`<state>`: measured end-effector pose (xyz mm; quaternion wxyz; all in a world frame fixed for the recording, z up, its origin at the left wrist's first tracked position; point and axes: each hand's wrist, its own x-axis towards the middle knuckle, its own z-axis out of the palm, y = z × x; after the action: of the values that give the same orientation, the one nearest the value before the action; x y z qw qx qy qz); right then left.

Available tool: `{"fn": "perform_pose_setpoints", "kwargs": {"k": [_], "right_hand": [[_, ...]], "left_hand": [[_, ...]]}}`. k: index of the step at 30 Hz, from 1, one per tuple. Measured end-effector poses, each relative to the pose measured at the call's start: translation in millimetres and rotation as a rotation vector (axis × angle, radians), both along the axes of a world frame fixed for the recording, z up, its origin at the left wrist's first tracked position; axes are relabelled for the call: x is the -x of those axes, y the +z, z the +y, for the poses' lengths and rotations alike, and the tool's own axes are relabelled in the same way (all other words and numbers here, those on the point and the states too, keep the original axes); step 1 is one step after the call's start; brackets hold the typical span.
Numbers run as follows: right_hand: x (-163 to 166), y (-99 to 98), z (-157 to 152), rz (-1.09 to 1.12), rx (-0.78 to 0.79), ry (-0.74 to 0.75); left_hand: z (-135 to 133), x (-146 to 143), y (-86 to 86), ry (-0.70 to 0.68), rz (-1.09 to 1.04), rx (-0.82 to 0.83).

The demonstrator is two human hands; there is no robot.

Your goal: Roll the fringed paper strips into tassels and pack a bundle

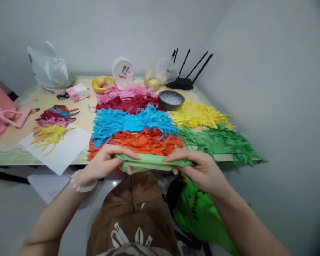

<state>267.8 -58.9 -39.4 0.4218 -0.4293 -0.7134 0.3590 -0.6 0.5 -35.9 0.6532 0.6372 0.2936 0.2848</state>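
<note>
A folded strip of light green tissue-like paper (152, 161) stretches between my two hands, just over the table's front edge. My left hand (108, 161), with a pale bead bracelet at its wrist, pinches one end. The other end is gripped by my right hand (198, 169), thumb on top and fingers below. Right behind the strip lies an orange fringed bundle (149, 138). Beyond it are blue (133, 122), dark red (128, 105) and pink (130, 91) fringed bundles. Yellow (200, 114) and green (218, 140) ones lie to the right.
A grey bowl (171, 100) sits among the bundles, near a black router (180, 83). At the left are loose coloured strips (53, 122), white paper (61, 149), a pink stand (5, 113) and a plastic bag (50, 69). A green bag (200, 213) hangs below right.
</note>
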Motion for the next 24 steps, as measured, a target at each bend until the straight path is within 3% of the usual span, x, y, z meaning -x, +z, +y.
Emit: {"fn": "perform_pose_setpoints", "kwargs": {"k": [4,10,17,21,24], "right_hand": [[0,-6.7,2,0.073,-0.036,0.018],[2,-1.1,3,-0.066,-0.230,0.006],[9,-1.8,0,-0.281,-0.291,-0.187],[9,-0.3,-1,-0.356,-0.260,-0.223],[10,1.1,0,-0.239,-0.185,-0.191]], "left_hand": [[-2,3,1.1,0.016,-0.004,-0.089],[-3,1,9.7,0.000,0.131,-0.304],[-4,-9,-4.5,0.283,0.342,-0.571],[-1,-10,0.0,0.184,0.412,-0.607],[-2,-11,6.0,0.134,0.380,-0.527]]}}
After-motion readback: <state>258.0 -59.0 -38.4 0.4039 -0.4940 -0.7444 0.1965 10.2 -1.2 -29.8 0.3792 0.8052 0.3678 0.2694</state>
